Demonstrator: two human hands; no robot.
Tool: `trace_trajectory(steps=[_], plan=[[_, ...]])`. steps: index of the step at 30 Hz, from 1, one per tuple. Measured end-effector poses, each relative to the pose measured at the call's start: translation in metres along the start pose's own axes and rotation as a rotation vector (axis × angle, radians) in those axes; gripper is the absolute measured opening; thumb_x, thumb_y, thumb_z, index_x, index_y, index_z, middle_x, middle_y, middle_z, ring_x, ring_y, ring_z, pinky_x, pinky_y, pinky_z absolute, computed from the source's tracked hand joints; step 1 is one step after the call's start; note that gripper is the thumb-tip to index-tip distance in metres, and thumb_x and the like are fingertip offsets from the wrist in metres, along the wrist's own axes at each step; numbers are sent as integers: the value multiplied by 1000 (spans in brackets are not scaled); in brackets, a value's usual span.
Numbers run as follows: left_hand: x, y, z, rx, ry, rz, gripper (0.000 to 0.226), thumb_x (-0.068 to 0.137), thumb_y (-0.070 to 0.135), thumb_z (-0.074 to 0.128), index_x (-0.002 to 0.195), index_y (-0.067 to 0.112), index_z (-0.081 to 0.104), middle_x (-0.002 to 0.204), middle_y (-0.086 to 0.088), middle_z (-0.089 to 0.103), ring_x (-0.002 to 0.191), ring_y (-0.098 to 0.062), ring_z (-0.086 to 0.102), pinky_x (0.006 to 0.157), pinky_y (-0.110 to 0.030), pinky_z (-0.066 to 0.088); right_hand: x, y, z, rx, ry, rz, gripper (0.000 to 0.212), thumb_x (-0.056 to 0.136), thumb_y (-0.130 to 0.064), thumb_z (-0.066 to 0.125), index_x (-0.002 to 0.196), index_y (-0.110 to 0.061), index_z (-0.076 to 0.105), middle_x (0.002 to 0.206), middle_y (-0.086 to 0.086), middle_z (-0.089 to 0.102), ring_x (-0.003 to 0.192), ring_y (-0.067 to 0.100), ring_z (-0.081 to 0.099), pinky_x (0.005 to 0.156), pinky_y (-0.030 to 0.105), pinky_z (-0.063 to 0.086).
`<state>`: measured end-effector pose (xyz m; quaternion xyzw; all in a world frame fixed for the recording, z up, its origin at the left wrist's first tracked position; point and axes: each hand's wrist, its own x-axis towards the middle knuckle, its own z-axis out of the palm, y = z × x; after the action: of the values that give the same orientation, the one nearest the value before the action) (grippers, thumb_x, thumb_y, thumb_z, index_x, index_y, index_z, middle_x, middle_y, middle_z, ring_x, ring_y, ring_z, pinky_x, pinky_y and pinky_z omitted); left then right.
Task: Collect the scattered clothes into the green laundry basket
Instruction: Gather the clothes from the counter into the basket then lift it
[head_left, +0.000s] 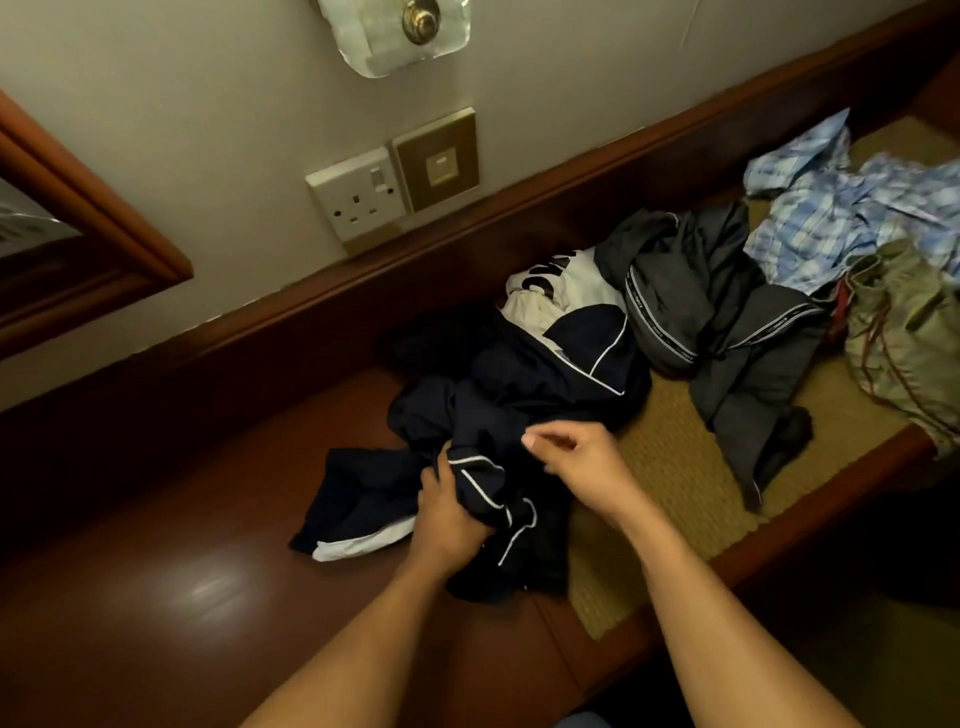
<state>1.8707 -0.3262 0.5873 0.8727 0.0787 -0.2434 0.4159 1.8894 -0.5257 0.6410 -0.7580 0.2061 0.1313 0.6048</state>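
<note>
A navy garment with white piping (524, 384) lies crumpled on the wooden surface. My left hand (447, 504) grips a bunched fold of it near its front end. My right hand (576, 457) hovers just above the same garment, fingers curled loosely, holding nothing that I can see. Behind it sits a white shirt with black lettering (556, 291). To the right lie dark grey trousers (717, 322), a blue checked shirt (852, 208) and an olive green garment (904, 332). No green laundry basket is in view.
The clothes lie on a dark wooden counter (208, 571) with a woven mat inset (675, 467). A raised wooden ledge (415, 270) runs along the wall. A wall socket (358, 192), a switch plate (439, 161) and a framed mirror corner (78, 223) are behind.
</note>
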Motion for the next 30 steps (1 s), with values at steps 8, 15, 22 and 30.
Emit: trace_trajectory(steps=[8,15,22,30], plan=[[-31,-4,-16,-76,20,169,49,84,26,69,131,31,53,106,20,63,99,0,63,92,-32,54,53,2,-26,-495,137,6,96,73,-43,87,153,-29,37,160,16,25,146,34,28,119,39,27],[-32,-6,-72,433,72,512,42,81,34,67,121,33,58,113,9,53,104,-18,55,85,-38,47,6,31,41,-304,-401,-235,28,84,-13,71,109,-26,74,109,-13,75,103,-9,62,86,18,51],[5,-8,-68,748,-220,530,63,83,39,71,143,36,50,169,3,-3,155,-25,-12,122,-63,-1,31,6,21,-651,-512,-193,15,85,-8,63,85,-16,75,88,-5,76,86,4,66,76,27,52],[-1,-28,-38,687,-368,332,73,88,32,66,154,30,35,168,4,10,154,-19,8,122,-54,16,116,-56,46,-830,-164,-331,100,75,-39,84,156,-41,25,167,9,11,149,33,18,117,49,31]])
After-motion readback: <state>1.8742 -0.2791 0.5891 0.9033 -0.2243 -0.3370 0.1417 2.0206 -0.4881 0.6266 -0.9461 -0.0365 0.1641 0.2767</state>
